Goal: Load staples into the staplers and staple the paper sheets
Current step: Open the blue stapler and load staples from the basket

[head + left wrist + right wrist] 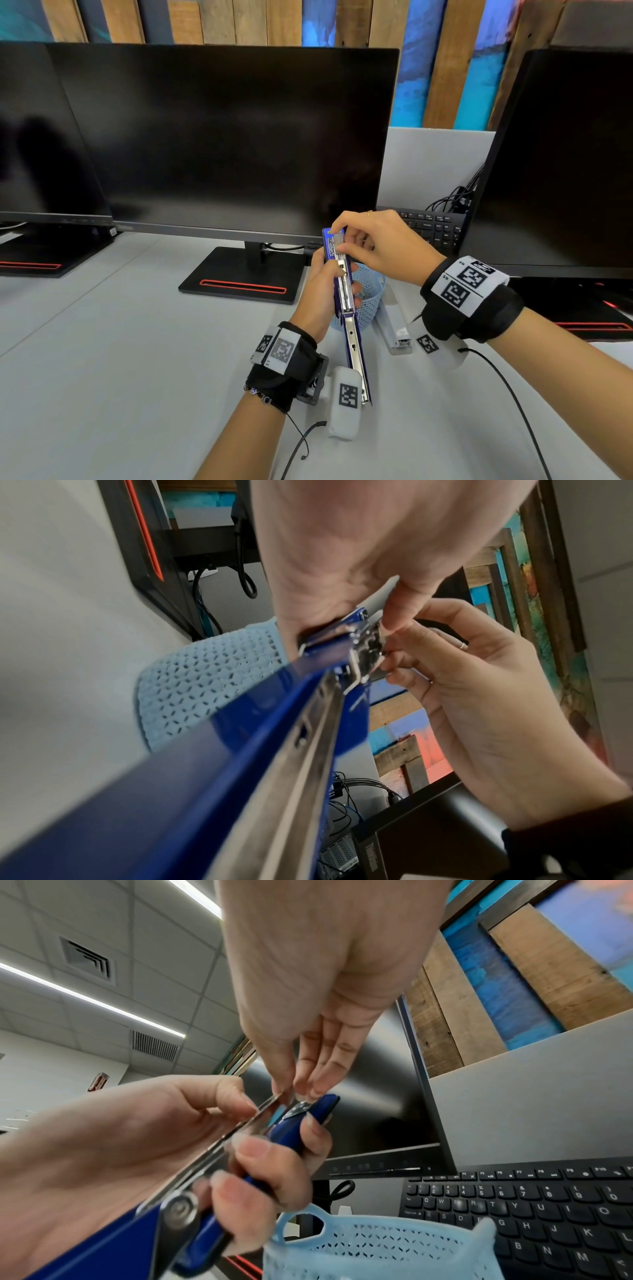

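A blue stapler (355,342) is swung open into one long line, its metal staple rail (301,750) facing up. My left hand (322,284) grips its upper half above the desk, with fingers curled round the blue body (294,1131). At the rail's far end, the thumb and fingertips of my right hand (346,236) pinch a small silvery strip of staples (337,238). A second, white stapler (394,330) lies on the desk below my right wrist. No paper sheets are in view.
A light blue perforated basket (373,294) stands right behind the stapler. A black monitor (222,137) on a red-striped base (239,277) fills the back. A black keyboard (431,226) lies at the right before another monitor (565,164). Wrist cables trail over the grey desk (120,342).
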